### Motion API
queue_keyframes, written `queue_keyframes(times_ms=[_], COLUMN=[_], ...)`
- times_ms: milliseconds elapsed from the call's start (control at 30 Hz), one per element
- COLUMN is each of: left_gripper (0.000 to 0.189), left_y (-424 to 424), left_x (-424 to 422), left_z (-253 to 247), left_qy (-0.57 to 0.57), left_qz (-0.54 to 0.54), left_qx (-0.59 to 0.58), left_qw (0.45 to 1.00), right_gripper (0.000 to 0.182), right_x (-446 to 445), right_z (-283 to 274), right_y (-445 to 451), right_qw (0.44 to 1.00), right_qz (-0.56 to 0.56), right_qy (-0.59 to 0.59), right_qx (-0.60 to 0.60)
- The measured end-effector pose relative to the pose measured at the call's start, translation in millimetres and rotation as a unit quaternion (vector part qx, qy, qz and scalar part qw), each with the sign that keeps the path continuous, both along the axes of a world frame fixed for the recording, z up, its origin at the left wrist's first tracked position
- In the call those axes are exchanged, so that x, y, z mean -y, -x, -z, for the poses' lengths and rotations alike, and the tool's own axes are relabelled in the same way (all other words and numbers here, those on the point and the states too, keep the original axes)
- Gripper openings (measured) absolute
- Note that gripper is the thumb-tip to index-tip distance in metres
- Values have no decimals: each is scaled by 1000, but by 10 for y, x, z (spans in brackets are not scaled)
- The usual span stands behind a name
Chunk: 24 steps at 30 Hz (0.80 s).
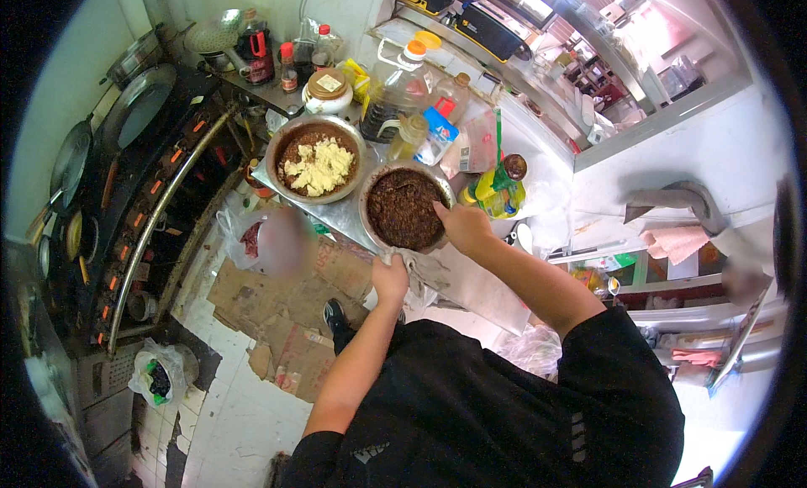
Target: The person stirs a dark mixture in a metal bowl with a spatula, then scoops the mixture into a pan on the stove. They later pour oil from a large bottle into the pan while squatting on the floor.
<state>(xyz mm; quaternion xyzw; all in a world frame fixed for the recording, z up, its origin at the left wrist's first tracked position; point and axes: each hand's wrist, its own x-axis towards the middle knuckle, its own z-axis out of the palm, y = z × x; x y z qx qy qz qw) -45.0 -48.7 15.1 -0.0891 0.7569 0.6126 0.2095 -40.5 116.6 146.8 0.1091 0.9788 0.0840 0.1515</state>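
A metal bowl (364,205) of dark brown, coarse mixture (403,204) sits on the metal counter before me. My right hand (465,228) is at its right rim, thumb over the edge and the other fingers curled and partly hidden. At the near rim, my left hand (389,278) grips a greyish cloth (425,268); whether it also holds the bowl through the cloth is hidden. To the left stands a second metal bowl (273,163), with pale yellow crumbly mash (320,166) lying on brown, granular stuff.
Behind the bowls are a lidded white jar (328,97), a large plastic jug (394,78), a blue-and-white packet (435,135) and sauce bottles (255,53). A stove with a metal rail (170,163) runs along the left. Flattened cardboard (284,305) covers the floor near a plastic bag (234,236).
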Motion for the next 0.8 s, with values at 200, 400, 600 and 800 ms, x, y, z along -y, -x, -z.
queue_keyframes(times_ms=[200, 400, 600, 800], left_gripper=[39, 35, 35, 38], left_y=[-27, -146, -37, 75], left_x=[-16, -221, -103, 84], left_z=[10, 778, 783, -62], left_qy=[-48, -144, -174, -77], left_qz=[-29, -28, 6, 40], left_qx=[-1, -43, -28, -20], left_qw=[998, 988, 984, 996], right_gripper=[29, 13, 18, 22], right_x=[1, -565, -240, -483], right_z=[237, 830, 361, 240], right_y=[370, 222, 95, -211], right_qw=[990, 950, 675, 567], right_qz=[13, 60, 484, 513], right_qy=[25, 203, 528, 635], right_qx=[136, 229, 179, 111])
